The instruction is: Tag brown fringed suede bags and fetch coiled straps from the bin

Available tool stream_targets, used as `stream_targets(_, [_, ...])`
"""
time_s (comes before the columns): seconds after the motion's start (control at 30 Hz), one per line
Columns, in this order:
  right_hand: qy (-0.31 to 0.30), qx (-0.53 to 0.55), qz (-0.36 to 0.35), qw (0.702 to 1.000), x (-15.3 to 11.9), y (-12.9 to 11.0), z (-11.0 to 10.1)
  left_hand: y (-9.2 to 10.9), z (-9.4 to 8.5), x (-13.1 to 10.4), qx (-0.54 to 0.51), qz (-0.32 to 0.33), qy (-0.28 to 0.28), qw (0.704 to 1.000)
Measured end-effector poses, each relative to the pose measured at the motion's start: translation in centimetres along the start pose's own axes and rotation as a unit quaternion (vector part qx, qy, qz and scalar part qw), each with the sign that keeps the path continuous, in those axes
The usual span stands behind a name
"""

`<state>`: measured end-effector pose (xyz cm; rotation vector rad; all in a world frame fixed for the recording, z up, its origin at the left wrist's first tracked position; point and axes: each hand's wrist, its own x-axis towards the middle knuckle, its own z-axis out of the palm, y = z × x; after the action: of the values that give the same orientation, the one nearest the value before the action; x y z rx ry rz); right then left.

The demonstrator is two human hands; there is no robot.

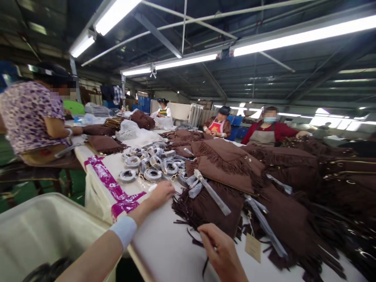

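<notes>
My left hand point(161, 194) reaches over the white table, beside a pile of coiled straps point(152, 174) in clear plastic. Its fingers are extended and held close together, with no object visible in them; a white band circles that wrist. A metal clasp point(173, 178) lies just beyond the fingertips. Nearer to me, my right hand point(221, 252) is closed in a pinch. A thin dark strip point(205, 268) hangs by it, but what the fingers grip is hidden. Just past this hand lies a brown fringed bag point(219, 213), crossed by a wrapped strap point(212, 192).
More brown fringed bags point(293, 219) are heaped to the right, one with a paper tag point(253, 247). A large pale bin point(53, 211) stands at lower left. Purple tape point(102, 178) marks the table edge. Several co-workers point(35, 113) are around the table.
</notes>
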<state>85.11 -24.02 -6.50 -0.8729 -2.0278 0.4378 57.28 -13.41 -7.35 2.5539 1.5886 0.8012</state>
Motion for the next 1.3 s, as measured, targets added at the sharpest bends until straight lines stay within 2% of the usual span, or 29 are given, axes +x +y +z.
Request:
stream_targets(0.13, [0.042, 0.1, 0.164, 0.981, 4.1, 0.5, 0.8, -1.5, -0.1, -0.5, -0.048, -0.018, 0.036, 0.998])
stream_targets(0.23, [0.077, 0.167, 0.218, 0.959, 7.2, 1.0, 2.3, -2.0, -0.6, -0.9, -0.112, -0.027, 0.067, 0.991])
stream_targets(0.37, [0.077, 0.163, 0.211, 0.961, 10.0, 1.1, 4.5, -1.8, -0.8, -1.1, -0.179, -0.039, 0.089, 0.979])
stream_targets(0.47, [0.063, 0.1, 0.107, 0.987, 11.0, 1.0, 5.5, -1.6, -0.7, -1.1, -0.177, -0.039, 0.082, 0.98])
stream_targets(0.57, [0.034, 0.053, -0.003, 0.998, 11.7, 0.9, 5.9, -1.5, -0.6, -1.1, -0.169, -0.035, 0.073, 0.982])
stream_targets(0.7, [-0.042, 0.073, -0.039, 0.996, 12.1, 0.6, 6.2, -1.5, -0.5, -1.0, -0.17, -0.03, 0.071, 0.982])
stream_targets(0.8, [-0.051, 0.12, -0.021, 0.991, 12.1, 0.6, 6.4, -1.5, -0.4, -1.1, -0.174, -0.028, 0.068, 0.982])
stream_targets(0.87, [-0.031, 0.186, 0.037, 0.981, 11.9, 0.8, 6.6, -1.5, -0.4, -1.1, -0.169, -0.029, 0.062, 0.983])
stream_targets(0.97, [0.006, 0.282, 0.137, 0.95, 11.6, 1.2, 7.0, -1.4, -0.4, -1.1, -0.158, -0.03, 0.055, 0.985])
stream_targets(1.03, [0.03, 0.313, 0.169, 0.934, 11.5, 1.5, 7.2, -1.4, -0.4, -1.1, -0.155, -0.027, 0.055, 0.986])
stream_targets(1.1, [0.067, 0.343, 0.185, 0.919, 11.6, 1.9, 6.7, -1.5, -0.3, -1.0, -0.15, -0.021, 0.055, 0.987])
stream_targets(1.17, [0.125, 0.381, 0.193, 0.895, 11.9, 2.6, 5.2, -1.6, -0.2, -1.0, -0.134, -0.014, 0.048, 0.99])
stream_targets(1.3, [0.249, 0.458, 0.182, 0.834, 12.3, 4.3, -0.5, -1.4, -0.2, -0.9, -0.065, -0.015, 0.013, 0.998])
